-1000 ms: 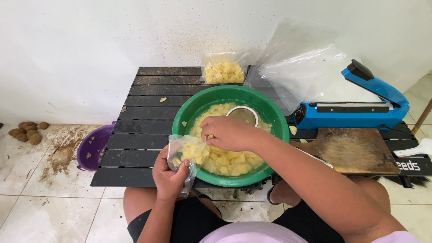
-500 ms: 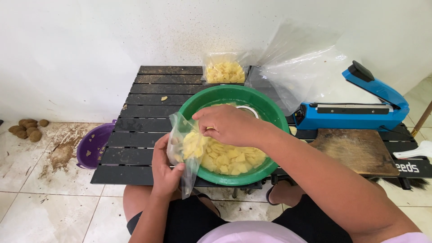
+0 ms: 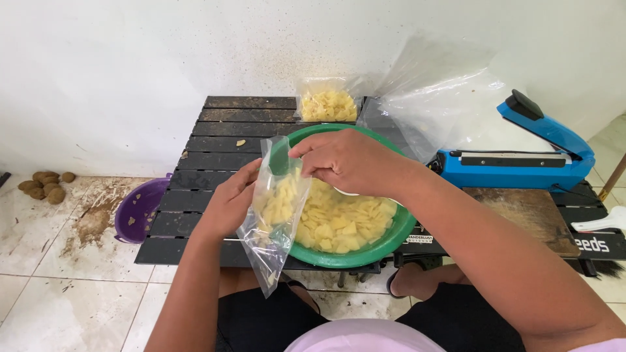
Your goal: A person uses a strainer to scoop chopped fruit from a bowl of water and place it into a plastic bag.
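My left hand (image 3: pixel 229 202) holds a clear plastic bag (image 3: pixel 277 215) partly filled with pale yellow cut pieces, lifted beside the green bowl (image 3: pixel 385 238). My right hand (image 3: pixel 345 160) pinches the bag's open top edge, hovering over the bowl. The bowl holds many more yellow pieces (image 3: pixel 339 221) and sits on a black slatted table (image 3: pixel 208 143). Whatever lies in the bowl under my right hand is hidden.
A filled bag of yellow pieces (image 3: pixel 329 104) stands at the table's far edge beside a large clear plastic bag (image 3: pixel 443 98). A blue heat sealer (image 3: pixel 521 160) sits right, with a wooden board (image 3: pixel 521 212) before it. A purple bowl (image 3: pixel 137 208) and brown tubers (image 3: pixel 45 184) lie on the tiled floor left.
The bag has been raised from the bowl's rim and now hangs upright. My right hand left the pieces in the bowl and came up to the bag's mouth.
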